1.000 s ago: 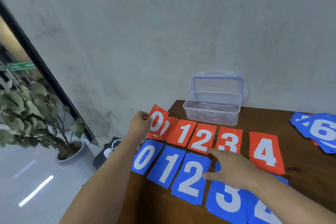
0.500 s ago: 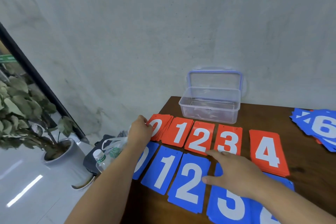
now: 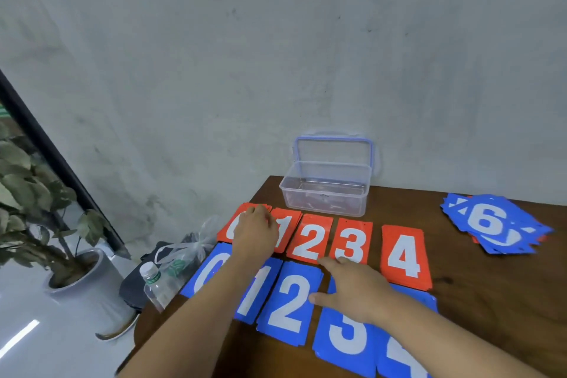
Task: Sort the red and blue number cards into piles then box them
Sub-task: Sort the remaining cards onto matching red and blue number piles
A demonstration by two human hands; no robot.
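Now, sorting step: both hands down on the number piles.
L hand [image 3: 256, 235] lies palm-down on the red 0 pile [image 3: 228, 228], fingers flat, nothing gripped. R hand [image 3: 352, 288] is spread open over the blue 3 pile [image 3: 346, 337], forefinger at the red 3 pile [image 3: 352, 239]. Box [image 3: 325, 202] at the back looks empty, lid up. Next, I reckon: fetch cards from the mixed heap [image 3: 491, 224] far right.

At mid-frame the red cards [image 3: 405, 255] carry white numerals, and the blue cards [image 3: 288, 304] below them and in the heap [image 3: 491, 224] at right do too. The box [image 3: 325, 196] is clear with a blue-edged lid; the table [image 3: 491, 301] is dark brown, the wall [image 3: 276, 55] mottled grey
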